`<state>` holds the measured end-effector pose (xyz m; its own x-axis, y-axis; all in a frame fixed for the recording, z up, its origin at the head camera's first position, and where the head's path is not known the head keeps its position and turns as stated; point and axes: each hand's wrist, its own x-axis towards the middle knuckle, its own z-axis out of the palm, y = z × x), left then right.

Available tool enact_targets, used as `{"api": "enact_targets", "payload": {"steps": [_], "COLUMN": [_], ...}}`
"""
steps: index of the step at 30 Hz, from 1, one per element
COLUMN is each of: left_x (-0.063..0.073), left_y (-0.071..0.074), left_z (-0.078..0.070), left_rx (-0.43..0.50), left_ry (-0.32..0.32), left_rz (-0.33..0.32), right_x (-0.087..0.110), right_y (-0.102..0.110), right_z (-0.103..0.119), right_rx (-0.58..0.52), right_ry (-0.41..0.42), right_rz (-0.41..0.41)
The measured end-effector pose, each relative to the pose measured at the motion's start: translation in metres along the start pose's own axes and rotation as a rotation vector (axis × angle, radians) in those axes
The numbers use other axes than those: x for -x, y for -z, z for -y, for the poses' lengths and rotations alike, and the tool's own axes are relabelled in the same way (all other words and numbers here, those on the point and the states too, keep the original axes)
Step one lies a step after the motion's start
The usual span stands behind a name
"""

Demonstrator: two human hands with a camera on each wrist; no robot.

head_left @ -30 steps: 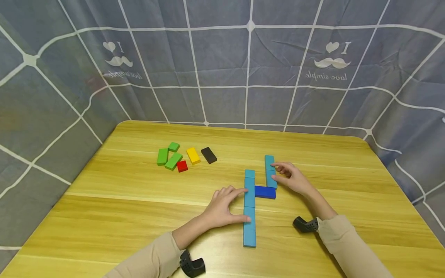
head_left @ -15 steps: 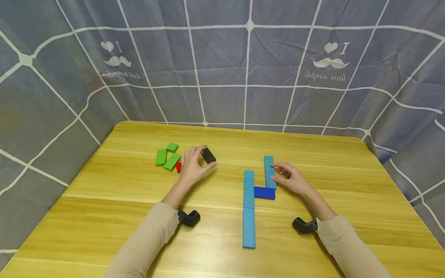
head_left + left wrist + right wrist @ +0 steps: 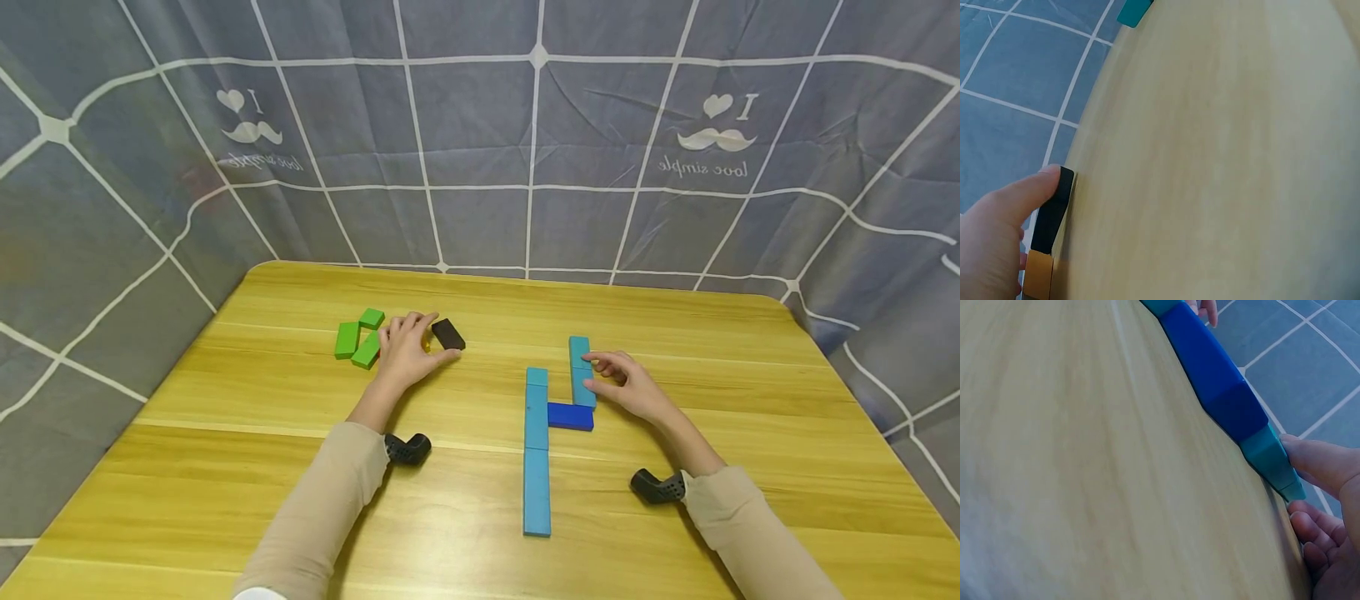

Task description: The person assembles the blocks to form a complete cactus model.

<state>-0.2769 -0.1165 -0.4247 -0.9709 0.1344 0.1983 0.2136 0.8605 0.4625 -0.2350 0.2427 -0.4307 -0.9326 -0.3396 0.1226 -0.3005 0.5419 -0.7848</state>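
Note:
My left hand [image 3: 407, 352] is over the cluster of loose blocks, fingers spread. Its index finger and thumb reach either side of a black block [image 3: 448, 334]; in the left wrist view the thumb tip lies at that block's end. Beneath the hand, a yellow block [image 3: 1038, 275] is mostly covered in the head view, and the red block is almost hidden. My right hand [image 3: 633, 386] touches the right side of two light-blue blocks [image 3: 581, 371] laid end to end, index finger at the upper and thumb at the lower. A dark-blue block [image 3: 571, 417] joins them to a long light-blue column [image 3: 537, 467].
Several green blocks [image 3: 347, 340] lie left of my left hand. The wooden table [image 3: 712, 350] ends at a grey curtain [image 3: 480, 150] with white lines at the back. A black wrist device [image 3: 657, 486] sticks out from the right sleeve.
My left hand has left the long light-blue column and moved up and left to the loose blocks, then shifted slightly further left over the yellow block. My right hand stays put.

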Motion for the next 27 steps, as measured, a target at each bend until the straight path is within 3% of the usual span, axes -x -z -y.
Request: {"api": "enact_targets", "payload": {"steps": [6,13,22,27], "left_x": [-0.001,-0.002,-0.004,-0.008], "left_y": [-0.003,-0.005,-0.005,-0.003], "left_z": [0.001,0.001,-0.002,-0.008], "left_rx": [-0.068,-0.11,-0.087,-0.061], "left_ry": [0.002,0.012,0.024,0.018], "left_rz": [0.014,0.019,0.002,-0.02], "right_x": [0.0,0.006,-0.001,-0.003], "right_y": [-0.001,0.002,0.002,0.003], "right_z": [0.002,0.029,0.0,0.004], "right_rx": [0.01,-0.013,0.02,0.005], "right_ry": [-0.017,0.0,-0.004,-0.004], "right_rz": [0.0,-0.004,0.007,0.007]}}
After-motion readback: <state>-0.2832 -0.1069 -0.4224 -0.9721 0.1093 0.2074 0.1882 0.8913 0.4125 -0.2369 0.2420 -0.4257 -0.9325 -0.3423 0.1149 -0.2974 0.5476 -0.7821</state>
